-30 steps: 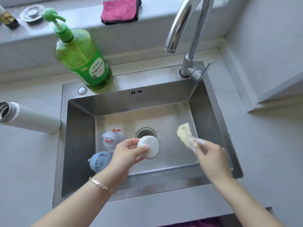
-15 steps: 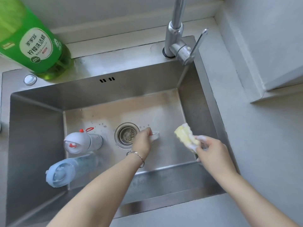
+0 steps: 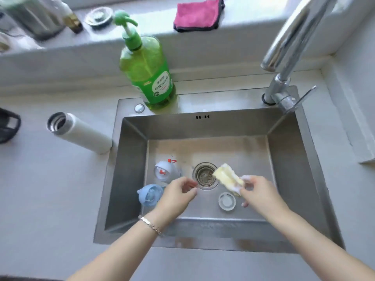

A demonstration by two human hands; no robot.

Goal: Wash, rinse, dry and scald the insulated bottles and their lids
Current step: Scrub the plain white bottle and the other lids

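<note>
My right hand [image 3: 261, 196] grips a soapy yellow sponge [image 3: 228, 178] over the steel sink [image 3: 129, 159], just right of the drain [image 3: 205, 175]. A white round lid [image 3: 226, 201] lies on the sink floor below the sponge, apart from both hands. My left hand [image 3: 176, 196] hovers above the sink floor with loosely curled fingers and holds nothing. Left of it lie a white bottle with red marks [image 3: 165, 172] and a light blue bottle [image 3: 149, 194]. An open white insulated bottle [image 3: 79, 132] lies on its side on the counter left of the sink.
A green dish soap pump bottle [image 3: 147, 72] stands on the sink's back rim. The chrome tap [image 3: 284, 57] rises at the back right. A pink cloth [image 3: 197, 15] and several small items sit on the sill. A black object [image 3: 8, 126] is at the far left.
My left hand set the white lid down on the sink floor and drew back to the left, now holding nothing. The right hand keeps the sponge. The view swung back up.
</note>
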